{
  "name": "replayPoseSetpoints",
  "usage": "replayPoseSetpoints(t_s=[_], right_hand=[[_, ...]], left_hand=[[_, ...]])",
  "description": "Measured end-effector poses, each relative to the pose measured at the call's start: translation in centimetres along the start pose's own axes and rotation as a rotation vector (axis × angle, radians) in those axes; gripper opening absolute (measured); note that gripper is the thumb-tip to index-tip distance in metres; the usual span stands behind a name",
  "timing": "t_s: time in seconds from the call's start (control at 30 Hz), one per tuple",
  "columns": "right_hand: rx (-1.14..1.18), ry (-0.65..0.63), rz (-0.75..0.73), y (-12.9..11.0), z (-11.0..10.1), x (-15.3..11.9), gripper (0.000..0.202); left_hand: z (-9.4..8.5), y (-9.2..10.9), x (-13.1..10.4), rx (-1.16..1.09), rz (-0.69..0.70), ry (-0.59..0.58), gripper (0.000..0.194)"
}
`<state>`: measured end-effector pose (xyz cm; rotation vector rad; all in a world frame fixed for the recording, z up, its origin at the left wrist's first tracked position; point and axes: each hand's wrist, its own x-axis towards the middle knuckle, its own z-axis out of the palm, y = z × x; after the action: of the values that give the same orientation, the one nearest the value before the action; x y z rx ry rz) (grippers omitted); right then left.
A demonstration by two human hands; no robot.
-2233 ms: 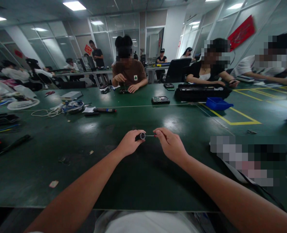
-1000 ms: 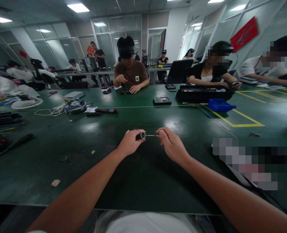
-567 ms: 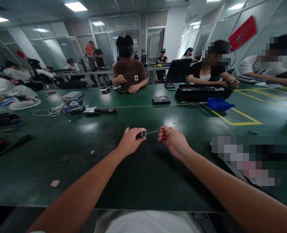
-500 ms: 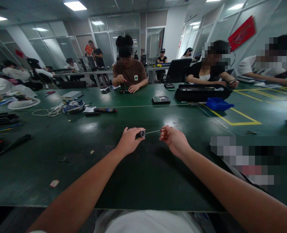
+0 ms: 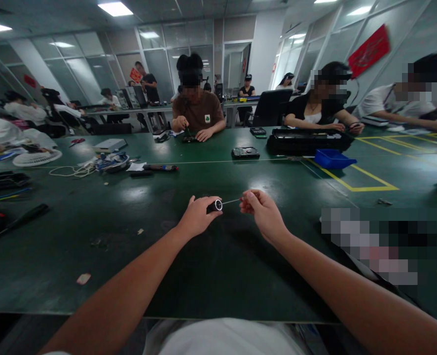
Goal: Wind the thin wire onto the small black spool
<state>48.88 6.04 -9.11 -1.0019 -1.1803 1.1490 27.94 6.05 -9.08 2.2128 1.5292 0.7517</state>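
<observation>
A short black cylinder (image 5: 217,205) with a bright ring around its round end sits in my left hand (image 5: 197,217), whose fingers and thumb wrap it. The ringed end faces right. My right hand (image 5: 264,213) pinches the reddish handle of a thin screwdriver (image 5: 231,201); most of that handle is hidden by the fingers. Its slim metal shaft points left, and the tip reaches the cylinder's ringed end. Whether the tip goes inside or only touches, I cannot tell. Both hands are held above the green table (image 5: 218,276).
Left of my hands lie a pen-like tool (image 5: 161,168) and a tangle of cables (image 5: 111,161). A hard drive (image 5: 245,153), a blue tray (image 5: 334,159) and a long black casing (image 5: 309,141) stand farther back. Across the table, a person in brown (image 5: 198,111) works on small parts.
My right hand has shifted slightly left, nearer the cylinder, and less of the screwdriver's red handle shows. The cylinder's ringed end has turned a little more toward me. My left hand stays nearly in place.
</observation>
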Motion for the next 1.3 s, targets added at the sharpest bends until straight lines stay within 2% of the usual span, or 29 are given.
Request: replayPoseSetpoints(t_s=[0.1, 0.27, 0.43, 0.63, 0.77, 0.83, 0.9, 1.1, 1.2, 1.3], right_hand=[[-0.072, -0.017, -0.029, -0.4, -0.2, -0.1, 0.031], [-0.417, -0.020, -0.116, -1.5, -0.6, -0.4, 0.033], [-0.400, -0.073, -0.127, -1.5, -0.6, -0.5, 0.014], [-0.498, -0.092, -0.144, -1.1, -0.5, -0.7, 0.028], [-0.405, -0.107, -0.195, -0.9, -0.5, -0.8, 0.025], [-0.415, -0.136, -0.194, -0.9, -0.4, -0.8, 0.019], [-0.451, -0.148, -0.165, -1.1, -0.4, -0.9, 0.023], [-0.305, -0.091, -0.119, -1.4, 0.0, -0.8, 0.020], [-0.129, -0.075, -0.006, -1.1, 0.0, -0.2, 0.024], [0.117, -0.042, 0.219, -0.5, -0.4, 0.6, 0.027]], left_hand=[[0.0, 0.0, 0.0, -0.006, -0.012, -0.002, 0.037], [-0.1, -0.1, 0.0, 0.006, -0.009, 0.002, 0.037], [-0.1, -0.4, 0.0, 0.006, -0.001, 0.005, 0.037], [-0.1, -0.4, 0.1, 0.027, 0.005, 0.006, 0.036], [-0.2, -0.3, 0.1, 0.033, 0.001, -0.003, 0.036], [-0.3, -0.2, 0.1, 0.039, 0.002, 0.001, 0.036], [-0.3, -0.3, 0.1, 0.044, 0.002, 0.000, 0.035], [-0.2, -0.6, 0.1, 0.074, 0.005, -0.016, 0.037], [-0.3, -0.5, 0.2, 0.069, 0.014, -0.018, 0.039], [-0.6, -0.3, 0.4, 0.087, 0.108, 0.018, 0.040]])
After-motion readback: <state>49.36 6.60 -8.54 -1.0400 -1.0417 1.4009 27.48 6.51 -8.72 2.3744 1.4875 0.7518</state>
